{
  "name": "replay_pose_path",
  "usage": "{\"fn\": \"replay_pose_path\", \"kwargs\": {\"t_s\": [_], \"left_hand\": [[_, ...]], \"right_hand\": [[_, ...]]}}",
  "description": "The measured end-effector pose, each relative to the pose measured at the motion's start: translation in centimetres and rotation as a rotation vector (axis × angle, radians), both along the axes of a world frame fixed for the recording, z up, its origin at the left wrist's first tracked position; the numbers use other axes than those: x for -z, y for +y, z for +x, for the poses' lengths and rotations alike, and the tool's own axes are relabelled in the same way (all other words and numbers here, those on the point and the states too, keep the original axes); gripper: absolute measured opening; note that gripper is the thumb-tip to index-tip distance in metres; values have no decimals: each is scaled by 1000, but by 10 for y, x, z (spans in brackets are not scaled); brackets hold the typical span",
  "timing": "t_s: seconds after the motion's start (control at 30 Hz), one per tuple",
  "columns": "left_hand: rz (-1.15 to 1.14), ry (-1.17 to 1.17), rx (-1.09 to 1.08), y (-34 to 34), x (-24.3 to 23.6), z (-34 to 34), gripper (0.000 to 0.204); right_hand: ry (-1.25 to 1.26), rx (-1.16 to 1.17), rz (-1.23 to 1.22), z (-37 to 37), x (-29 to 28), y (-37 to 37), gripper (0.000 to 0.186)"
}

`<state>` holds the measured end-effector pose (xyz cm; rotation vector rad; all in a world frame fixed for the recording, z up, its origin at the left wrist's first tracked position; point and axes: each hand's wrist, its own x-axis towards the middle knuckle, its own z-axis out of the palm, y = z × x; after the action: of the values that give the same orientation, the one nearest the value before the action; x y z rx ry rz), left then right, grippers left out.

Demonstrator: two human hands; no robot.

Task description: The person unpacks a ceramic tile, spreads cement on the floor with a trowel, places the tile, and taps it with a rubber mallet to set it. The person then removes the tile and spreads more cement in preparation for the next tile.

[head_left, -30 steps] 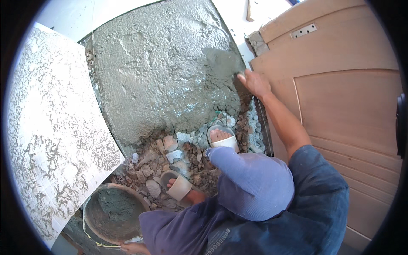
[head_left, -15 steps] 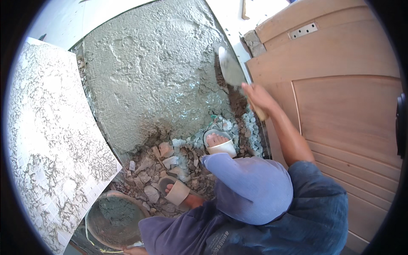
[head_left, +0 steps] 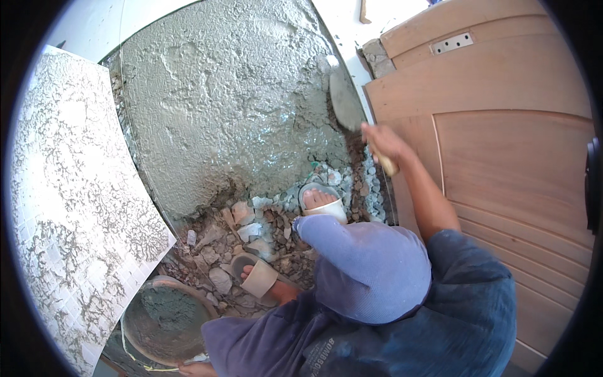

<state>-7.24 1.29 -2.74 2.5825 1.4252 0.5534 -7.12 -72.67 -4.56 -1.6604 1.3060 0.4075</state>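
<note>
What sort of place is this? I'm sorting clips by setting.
Probably a floor being laid at a building or renovation site: wet mortar is spread over broken rubble, the right hand holds a trowel, and a pan of mortar sits beside a patterned tile.

Building site, floor work in a doorway of a house under renovation. Evidence: a wide bed of wet grey mortar covered the floor, its surface rough and unlevelled. Along its near edge lay broken rubble and bare stone fill. A round pan of mixed mortar sat at the rubble's lower left edge. A speckled mosaic tile sheet lay along the mortar's left edge. A panelled wooden door stood along the right edge, with a hinge plate near its top. White finished floor showed beyond the far edge of the mortar. A mortar-coated trowel was over the bed's right edge.
</note>
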Motion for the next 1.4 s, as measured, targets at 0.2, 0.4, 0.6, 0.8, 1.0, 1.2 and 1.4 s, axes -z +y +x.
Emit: {"fn": "replay_pose_path", "kwargs": {"t_s": [0.2,0.4,0.6,0.8,1.0,1.2,1.4], "left_hand": [[-55,34,115,21,-16,-11,49],[-686,-487,58,26,-27,-5,63],[-734,-470,-5,15,-36,17,64],[-459,-486,18,-18,-38,29,52],[-282,-468,193,-53,-49,40,51],[-269,-492,335,-82,-44,34,42],[-281,-511,242,-78,-48,36,41]], "right_hand": [[-62,-33,16,-21,-7,26,54],[-131,-95,46,15,27,75,55],[-48,-960,-198,44,-16,154,46],[-271,-1876,-244,125,-81,266,32],[-376,-2302,-509,157,-68,438,32],[-225,-2626,-614,146,-38,503,44],[-215,-2449,-399,135,-62,478,24]]}}
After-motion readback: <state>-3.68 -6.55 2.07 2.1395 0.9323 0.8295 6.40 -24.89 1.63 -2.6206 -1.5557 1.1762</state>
